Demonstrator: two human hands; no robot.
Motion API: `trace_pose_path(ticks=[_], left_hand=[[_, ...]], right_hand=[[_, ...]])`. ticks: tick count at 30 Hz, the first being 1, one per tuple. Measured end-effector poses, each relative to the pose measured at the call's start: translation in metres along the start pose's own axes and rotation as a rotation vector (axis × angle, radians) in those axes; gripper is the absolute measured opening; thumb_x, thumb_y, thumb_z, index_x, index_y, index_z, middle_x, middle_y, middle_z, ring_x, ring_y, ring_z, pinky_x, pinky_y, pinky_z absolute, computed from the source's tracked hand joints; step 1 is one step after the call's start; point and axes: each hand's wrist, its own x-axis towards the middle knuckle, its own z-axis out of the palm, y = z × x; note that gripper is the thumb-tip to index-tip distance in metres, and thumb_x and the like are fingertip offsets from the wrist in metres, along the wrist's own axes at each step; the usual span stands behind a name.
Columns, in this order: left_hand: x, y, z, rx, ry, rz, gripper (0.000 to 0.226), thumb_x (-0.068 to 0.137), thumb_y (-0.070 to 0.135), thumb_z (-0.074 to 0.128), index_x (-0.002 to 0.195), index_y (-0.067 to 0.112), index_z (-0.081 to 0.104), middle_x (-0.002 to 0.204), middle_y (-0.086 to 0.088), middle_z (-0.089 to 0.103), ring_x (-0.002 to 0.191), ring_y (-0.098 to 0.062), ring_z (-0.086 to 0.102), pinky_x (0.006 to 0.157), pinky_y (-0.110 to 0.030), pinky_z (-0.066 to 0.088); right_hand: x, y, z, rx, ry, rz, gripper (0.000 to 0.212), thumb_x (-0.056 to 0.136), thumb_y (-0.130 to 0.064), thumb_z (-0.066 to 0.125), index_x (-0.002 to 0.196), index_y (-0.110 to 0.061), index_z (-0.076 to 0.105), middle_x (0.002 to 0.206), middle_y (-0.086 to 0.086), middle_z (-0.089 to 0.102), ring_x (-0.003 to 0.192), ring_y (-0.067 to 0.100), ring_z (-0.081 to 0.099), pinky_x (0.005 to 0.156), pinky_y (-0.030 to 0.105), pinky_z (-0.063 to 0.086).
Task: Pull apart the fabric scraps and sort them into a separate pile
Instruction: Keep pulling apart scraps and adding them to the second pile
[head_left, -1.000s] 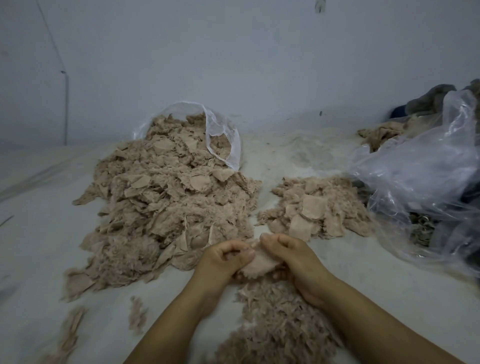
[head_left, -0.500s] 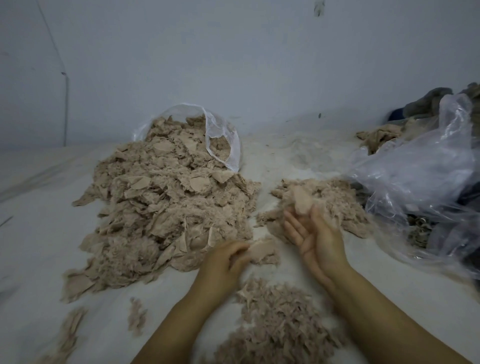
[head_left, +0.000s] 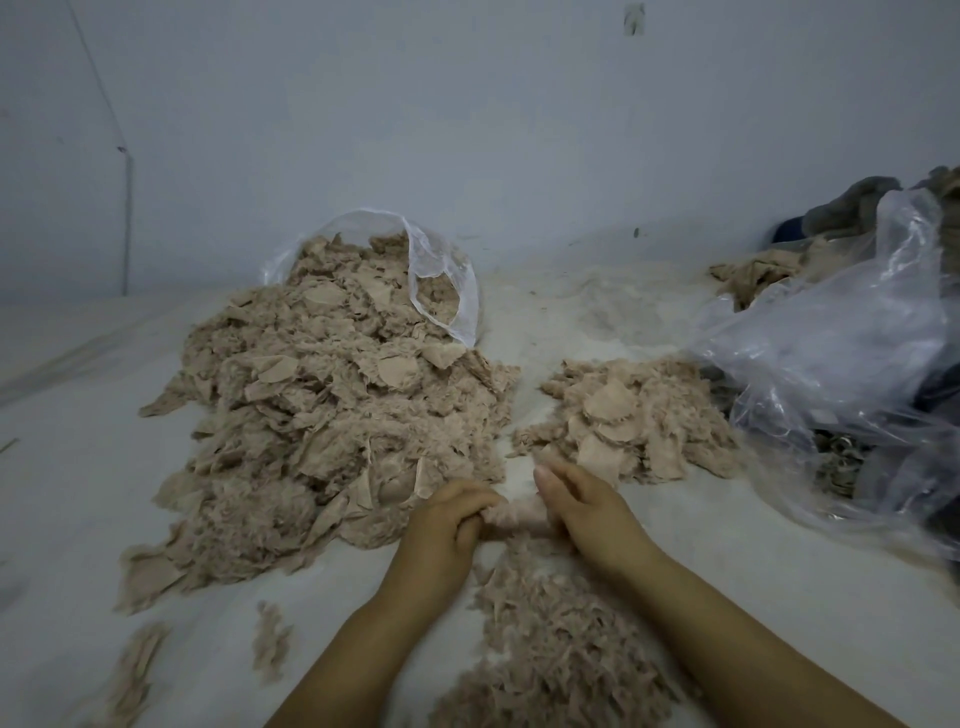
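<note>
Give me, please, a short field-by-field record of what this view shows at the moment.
left hand: left hand grips one end of a fuzzy scrap
right hand: right hand grips the other end
unsorted pile: large heap on the left, spilling from a clear bag
far pile: smaller pile beyond the right hand
near pile: shredded pieces between the forearms
right side: crumpled plastic bag
surface: white sheet
</note>
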Motion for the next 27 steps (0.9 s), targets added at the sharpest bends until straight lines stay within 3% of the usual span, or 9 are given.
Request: trace_pose_path(ticks=[4, 7, 12, 15, 17, 20, 22, 24, 27], left_hand=[[0.001, 0.008, 0.002, -0.183, 0.079, -0.058, 0.044, 0.078, -0.023, 0.050, 0.087, 0.012, 0.074, 0.097, 0.010, 0.064, 0.096, 0.005, 0.058, 0.085, -0.007, 0.042], [0.001, 0.014, 0.000, -0.338, 0.149, -0.190, 0.052, 0.076, -0.026, 0.048, 0.076, 0.020, 0.072, 0.093, 0.006, 0.068, 0.092, -0.003, 0.064, 0.087, -0.020, 0.049], [-0.002, 0.020, -0.004, -0.708, 0.087, -0.335, 0.044, 0.081, -0.022, 0.047, 0.060, 0.013, 0.066, 0.091, 0.000, 0.073, 0.091, -0.013, 0.068, 0.072, -0.025, 0.056], [-0.002, 0.023, -0.006, -0.849, 0.078, -0.382, 0.043, 0.083, -0.016, 0.050, 0.057, 0.016, 0.063, 0.096, -0.004, 0.073, 0.087, -0.019, 0.070, 0.063, -0.026, 0.056], [0.000, 0.019, -0.006, -0.972, 0.159, -0.437, 0.035, 0.085, -0.014, 0.049, 0.064, 0.011, 0.063, 0.093, -0.007, 0.073, 0.088, -0.021, 0.070, 0.064, -0.029, 0.058], [0.001, 0.015, -0.007, -1.163, 0.199, -0.496, 0.013, 0.090, 0.004, 0.051, 0.100, 0.007, 0.059, 0.099, -0.007, 0.073, 0.095, -0.018, 0.069, 0.074, -0.026, 0.058], [-0.002, 0.015, -0.004, -1.094, 0.050, -0.489, 0.037, 0.085, 0.027, 0.059, 0.120, 0.016, 0.050, 0.112, -0.005, 0.070, 0.107, -0.018, 0.065, 0.086, -0.026, 0.054], [-0.004, 0.019, 0.002, -1.017, -0.105, -0.467, 0.055, 0.076, 0.039, 0.068, 0.124, 0.022, 0.047, 0.113, 0.001, 0.069, 0.108, -0.015, 0.064, 0.083, -0.024, 0.054], [-0.004, 0.023, 0.007, -0.894, -0.072, -0.456, 0.040, 0.082, 0.009, 0.068, 0.119, 0.009, 0.054, 0.084, -0.001, 0.073, 0.074, -0.015, 0.069, 0.063, -0.025, 0.055]], right_hand=[[-0.003, -0.003, -0.001, 0.396, -0.148, 0.088, 0.015, 0.089, -0.025, 0.065, 0.077, -0.017, 0.070, 0.062, 0.002, 0.063, 0.052, 0.010, 0.054, 0.047, 0.020, 0.041], [-0.004, -0.002, -0.003, 0.551, -0.131, 0.067, 0.004, 0.086, -0.002, 0.064, 0.083, -0.004, 0.065, 0.054, 0.005, 0.061, 0.047, 0.010, 0.055, 0.045, 0.018, 0.044], [-0.008, -0.005, 0.001, 0.517, -0.172, 0.055, 0.021, 0.090, -0.028, 0.063, 0.092, -0.008, 0.068, 0.063, 0.000, 0.062, 0.053, 0.008, 0.056, 0.048, 0.021, 0.045], [-0.010, -0.006, 0.003, 0.450, -0.247, 0.066, 0.004, 0.086, -0.012, 0.068, 0.087, -0.009, 0.067, 0.062, 0.004, 0.064, 0.048, 0.010, 0.054, 0.046, 0.021, 0.044], [-0.010, -0.006, 0.004, 0.436, -0.220, 0.082, 0.011, 0.088, 0.000, 0.062, 0.081, -0.008, 0.065, 0.057, 0.007, 0.061, 0.042, 0.012, 0.049, 0.040, 0.020, 0.039], [-0.009, -0.007, 0.002, 0.511, -0.120, 0.050, 0.017, 0.091, -0.002, 0.057, 0.077, -0.011, 0.063, 0.051, 0.008, 0.055, 0.039, 0.013, 0.044, 0.039, 0.021, 0.032], [-0.008, -0.006, 0.000, 0.542, -0.045, 0.019, 0.017, 0.092, -0.002, 0.054, 0.080, -0.012, 0.060, 0.050, 0.008, 0.053, 0.039, 0.013, 0.043, 0.038, 0.022, 0.032], [-0.008, -0.006, 0.002, 0.534, -0.011, -0.017, 0.016, 0.091, 0.000, 0.054, 0.081, -0.011, 0.060, 0.051, 0.006, 0.055, 0.039, 0.011, 0.045, 0.038, 0.020, 0.034], [-0.009, -0.009, 0.005, 0.501, 0.059, -0.077, 0.017, 0.086, -0.004, 0.064, 0.073, -0.014, 0.062, 0.055, -0.005, 0.057, 0.044, 0.005, 0.048, 0.043, 0.017, 0.038]])
